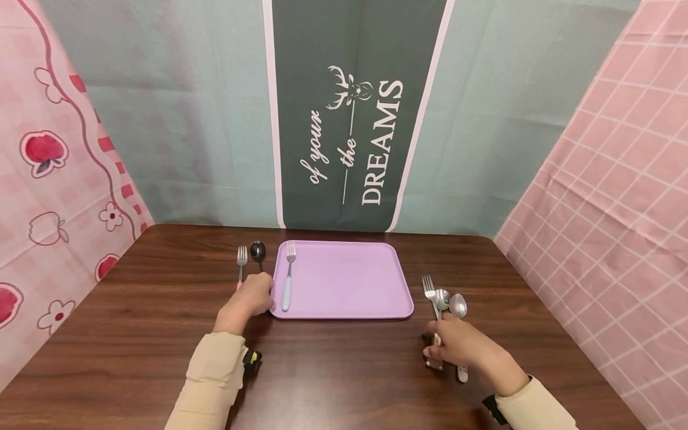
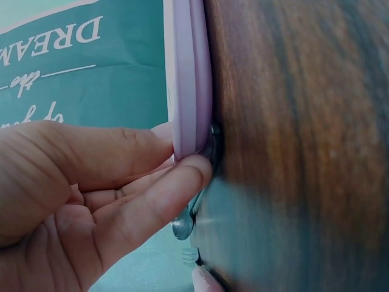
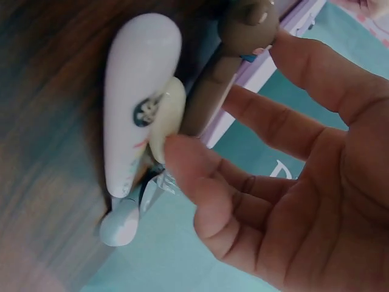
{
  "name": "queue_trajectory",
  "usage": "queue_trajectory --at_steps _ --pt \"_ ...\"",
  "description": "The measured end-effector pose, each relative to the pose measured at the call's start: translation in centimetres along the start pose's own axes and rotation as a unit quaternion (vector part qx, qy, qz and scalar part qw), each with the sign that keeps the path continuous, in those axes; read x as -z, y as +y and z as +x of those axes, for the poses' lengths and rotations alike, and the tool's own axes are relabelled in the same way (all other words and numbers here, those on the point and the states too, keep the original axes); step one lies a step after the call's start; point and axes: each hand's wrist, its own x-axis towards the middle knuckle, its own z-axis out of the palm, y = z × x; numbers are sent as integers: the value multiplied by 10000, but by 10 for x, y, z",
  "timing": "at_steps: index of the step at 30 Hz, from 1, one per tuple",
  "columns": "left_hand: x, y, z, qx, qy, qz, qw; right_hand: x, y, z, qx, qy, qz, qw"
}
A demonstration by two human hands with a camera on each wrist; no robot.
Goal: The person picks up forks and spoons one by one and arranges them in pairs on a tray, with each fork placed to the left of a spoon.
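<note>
Tray [image 1: 349,280], purple, rectangular, corners rounded, rim raised; located on the far part of a dark wood-grain worktop [image 1: 349,382]. Bears one fork with pale blue handle [image 1: 288,280], laid along the left side, tines toward the far rim.

Left grip [image 1: 251,295], a person's bare hand: closed in a pinch on the tray's left rim near the front corner, thumb to one face, finger to the other. Whether that corner is lifted cannot be told.

Left of the tray, two pieces side by side, handles partly hidden by the hand: fork with pink handle [image 1: 242,257]; dark spoon [image 1: 258,251].

Right grip [image 1: 459,340], bare hand: thumb and fingers parted and loosely bent about a cluster of handles, well apart from the left; whether it has firm hold of any cannot be told.

Right of the tray, cutlery lying close together: steel fork [image 1: 429,287]; middle spoon [image 1: 442,299]; outer spoon [image 1: 458,305]. Handles, seen from the right wrist: white handle [image 3: 143,67] with dark emblem, belonging to the outer spoon; cream handle [image 3: 169,112] just beside it; brown handle [image 3: 213,92] ending in an animal head.

Backdrop [image 1: 188,131], grey-green cloth; central dark panel [image 1: 317,36], white lettering including "DREAMS". Side cloths, pink: fruit-patterned left, white-gridded right.
</note>
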Motion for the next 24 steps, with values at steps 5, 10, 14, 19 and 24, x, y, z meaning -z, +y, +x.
queue_trajectory --at_steps 5,10,14,19,24 --pt "1 1 1 -4 -6 38 10000 -2 2 2 -80 10 127 9999" --pt "2 3 0 19 -42 11 10000 -4 1 5 -285 50 105 9995" --pt "2 2 0 32 -54 8 10000 -4 0 5 -269 150 -13 9995" --pt "1 1 1 -21 -8 22 10000 -8 0 5 -312 203 9 9993" --pt "1 1 1 -15 -19 33 10000 -11 0 6 -330 207 200 9990"
